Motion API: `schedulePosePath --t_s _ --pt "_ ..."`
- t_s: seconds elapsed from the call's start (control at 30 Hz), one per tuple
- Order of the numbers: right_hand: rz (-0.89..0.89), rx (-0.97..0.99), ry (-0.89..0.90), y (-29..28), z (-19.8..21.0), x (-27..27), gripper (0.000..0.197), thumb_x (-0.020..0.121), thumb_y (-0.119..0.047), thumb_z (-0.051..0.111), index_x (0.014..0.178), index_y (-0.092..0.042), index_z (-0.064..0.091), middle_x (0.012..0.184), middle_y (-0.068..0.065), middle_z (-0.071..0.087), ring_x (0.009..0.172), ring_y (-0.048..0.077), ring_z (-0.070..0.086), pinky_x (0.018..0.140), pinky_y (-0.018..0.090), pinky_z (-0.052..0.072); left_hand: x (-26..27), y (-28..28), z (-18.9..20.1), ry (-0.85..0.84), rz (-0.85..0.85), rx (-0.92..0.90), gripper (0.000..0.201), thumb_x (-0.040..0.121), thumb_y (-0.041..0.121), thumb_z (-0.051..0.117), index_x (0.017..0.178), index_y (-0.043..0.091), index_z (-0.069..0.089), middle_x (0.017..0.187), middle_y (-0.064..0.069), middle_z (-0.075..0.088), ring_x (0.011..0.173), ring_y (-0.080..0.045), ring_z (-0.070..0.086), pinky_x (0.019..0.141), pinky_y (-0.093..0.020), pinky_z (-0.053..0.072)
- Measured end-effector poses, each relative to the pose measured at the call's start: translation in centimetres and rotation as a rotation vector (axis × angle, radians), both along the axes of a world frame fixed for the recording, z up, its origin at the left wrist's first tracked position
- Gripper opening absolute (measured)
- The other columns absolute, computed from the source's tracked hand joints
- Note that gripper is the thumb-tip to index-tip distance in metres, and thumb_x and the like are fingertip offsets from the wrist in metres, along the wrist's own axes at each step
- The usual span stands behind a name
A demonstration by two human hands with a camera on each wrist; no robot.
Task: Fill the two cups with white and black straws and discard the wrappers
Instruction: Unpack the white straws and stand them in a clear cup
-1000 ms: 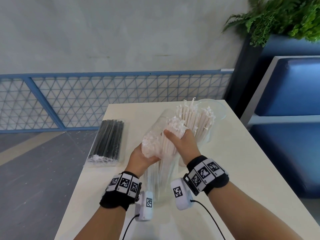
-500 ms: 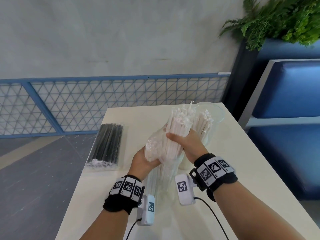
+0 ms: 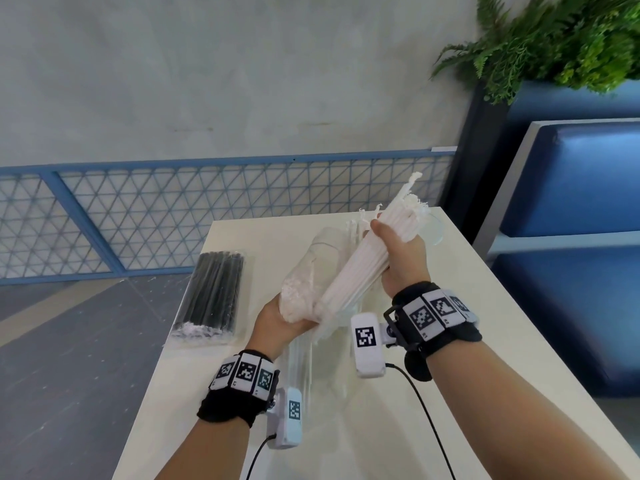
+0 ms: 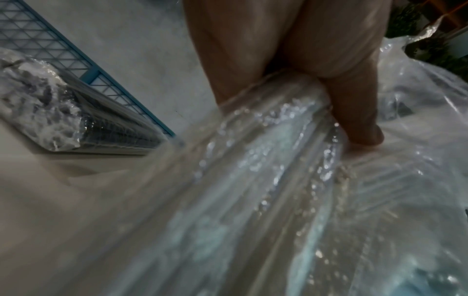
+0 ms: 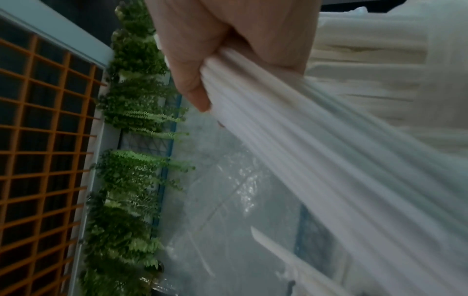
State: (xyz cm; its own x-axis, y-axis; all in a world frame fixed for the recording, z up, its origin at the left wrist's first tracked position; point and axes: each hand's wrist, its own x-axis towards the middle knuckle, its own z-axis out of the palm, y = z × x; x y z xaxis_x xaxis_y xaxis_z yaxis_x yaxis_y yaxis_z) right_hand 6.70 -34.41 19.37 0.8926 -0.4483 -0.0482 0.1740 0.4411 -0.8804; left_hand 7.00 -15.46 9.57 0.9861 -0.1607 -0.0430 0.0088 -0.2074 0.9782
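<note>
The right hand (image 3: 401, 258) grips a bundle of white straws (image 3: 360, 268), half out of the clear wrapper (image 3: 304, 289) bunched in the left hand (image 3: 277, 323). A pack of black straws (image 3: 211, 296) lies on the surface (image 3: 450, 341) left of both hands.

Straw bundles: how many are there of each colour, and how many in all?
White straw bundle: 1, gripped by the right hand, its lower end in the clear wrapper that the left hand holds.
Black straw pack: 1, wrapped, lying on the table.
Total: 2.
</note>
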Motion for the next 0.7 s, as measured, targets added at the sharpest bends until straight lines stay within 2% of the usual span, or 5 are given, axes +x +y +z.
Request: schedulePosePath --t_s 0.23,0.33,0.53,0.63,0.7 --pt "-0.072 0.134 0.014 -1.1 0.2 0.3 0.010 0.083 -0.003 0.063 0.077 -0.011 0.060 0.062 -0.002 0.061 0.060 0.012 0.062 0.056 0.025 0.052 0.2 0.1 -0.3 0.019 0.025 0.029 0.046 0.063 0.010 0.083 0.098 0.024 0.057 0.102 -0.005 0.066 0.099 -0.022 0.060 0.083 -0.029 0.045" --pt "-0.112 0.174 0.013 -1.4 0.2 0.4 0.010 0.082 -0.003 0.064 0.077 -0.011 0.061 0.069 0.000 0.063 0.063 0.012 0.065 0.061 0.028 0.053 0.1 0.3 0.0 0.024 0.032 0.005 0.045 0.067 0.009 0.081 0.103 0.018 0.055 0.101 -0.005 0.064 0.098 -0.020 0.058 0.078 -0.023 0.044" --pt "-0.166 0.239 -0.016 -2.0 0.6 0.5 0.010 0.081 -0.003 0.064 0.078 -0.011 0.060 0.071 0.001 0.063 0.066 0.014 0.065 0.063 0.029 0.053 0.4 0.8 -0.3 0.046 0.071 -0.050 0.046 0.065 0.008 0.082 0.104 0.014 0.058 0.101 -0.005 0.065 0.102 -0.024 0.059 0.086 -0.031 0.045" --pt "-0.229 0.187 0.010 -2.9 1.4 0.3 0.004 0.082 -0.009 0.064 0.084 -0.008 0.062 0.070 0.001 0.066 0.060 0.010 0.064 0.054 0.021 0.051 0.6 0.9 -0.4 0.048 0.084 -0.059 0.057 0.054 0.023 0.087 0.104 0.016 0.061 0.103 -0.005 0.067 0.102 -0.023 0.061 0.087 -0.031 0.046" --pt "-0.279 0.118 0.008 -3.8 2.4 0.0 0.012 0.083 -0.014 0.064 0.092 -0.007 0.061 0.074 0.002 0.063 0.060 0.010 0.061 0.050 0.018 0.050 0.6 0.9 -0.3 0.043 0.121 -0.050 0.053 0.055 0.022 0.086 0.101 0.018 0.059 0.102 -0.006 0.067 0.101 -0.024 0.061 0.086 -0.031 0.046"
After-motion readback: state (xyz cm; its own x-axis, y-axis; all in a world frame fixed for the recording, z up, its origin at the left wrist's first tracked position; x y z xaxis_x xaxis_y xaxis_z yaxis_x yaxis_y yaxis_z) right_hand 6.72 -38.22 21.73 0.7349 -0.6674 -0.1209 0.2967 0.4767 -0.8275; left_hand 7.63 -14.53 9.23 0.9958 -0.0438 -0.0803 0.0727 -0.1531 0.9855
